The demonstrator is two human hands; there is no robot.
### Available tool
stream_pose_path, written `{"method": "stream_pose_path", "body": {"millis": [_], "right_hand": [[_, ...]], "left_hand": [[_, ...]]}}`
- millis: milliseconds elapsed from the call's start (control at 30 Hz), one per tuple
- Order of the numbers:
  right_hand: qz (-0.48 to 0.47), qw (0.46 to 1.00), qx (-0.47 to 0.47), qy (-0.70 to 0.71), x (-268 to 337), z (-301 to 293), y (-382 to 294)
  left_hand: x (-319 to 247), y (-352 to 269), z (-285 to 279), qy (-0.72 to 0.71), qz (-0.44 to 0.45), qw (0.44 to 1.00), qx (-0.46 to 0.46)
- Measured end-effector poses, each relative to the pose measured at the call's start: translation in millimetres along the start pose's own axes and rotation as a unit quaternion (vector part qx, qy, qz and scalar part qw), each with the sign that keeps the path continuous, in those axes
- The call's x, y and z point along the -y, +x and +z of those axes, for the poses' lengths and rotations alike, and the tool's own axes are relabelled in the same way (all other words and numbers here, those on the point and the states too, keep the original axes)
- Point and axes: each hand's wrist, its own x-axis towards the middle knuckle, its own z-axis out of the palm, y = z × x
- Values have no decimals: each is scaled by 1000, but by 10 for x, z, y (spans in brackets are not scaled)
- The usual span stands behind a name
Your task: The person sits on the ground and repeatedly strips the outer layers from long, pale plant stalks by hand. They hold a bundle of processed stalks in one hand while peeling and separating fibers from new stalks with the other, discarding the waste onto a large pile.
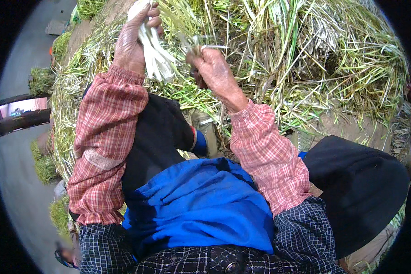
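My left hand [132, 44] is closed around a bunch of white leafy-vegetable stems [156, 56], probably chives or a similar plant. The stem ends fan out downward beside the wrist, and the top of the bunch runs to the upper picture edge. To its right, my right hand [215, 70] is curled with blurred fingers. A thin pale stalk [215, 47] juts out over its knuckles, and blurred strands show at the fingertips. Something dark sits at the underside of those fingers, too blurred to name. Both hands are over a heap of loose green and yellow stalks [260, 82].
The heap [359, 61] spreads across the top and right, with a paler root-like clump [320, 37]. My shoe [210, 137] stands at its near edge. Green bundles [41, 80] line the grey floor [24, 164] at left. Part of a person [66, 255] shows at lower left.
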Motion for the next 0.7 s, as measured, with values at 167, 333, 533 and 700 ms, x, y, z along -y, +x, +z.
{"method": "stream_pose_path", "body": {"millis": [167, 333, 533, 700], "right_hand": [[-171, 893, -99, -404, -463, -252, -124], [-207, 861, -119, -449, -277, -483, 105], [-219, 954, -145, -143, 130, -455, 329], [-132, 961, -80, 229, 357, -243, 467]], "left_hand": [[113, -171, 430, -41, -4, 997, 61], [99, -297, 587, -40, -28, 996, 81], [117, -388, 654, -95, -51, 987, 121], [169, -437, 726, -79, -52, 991, 99]]}}
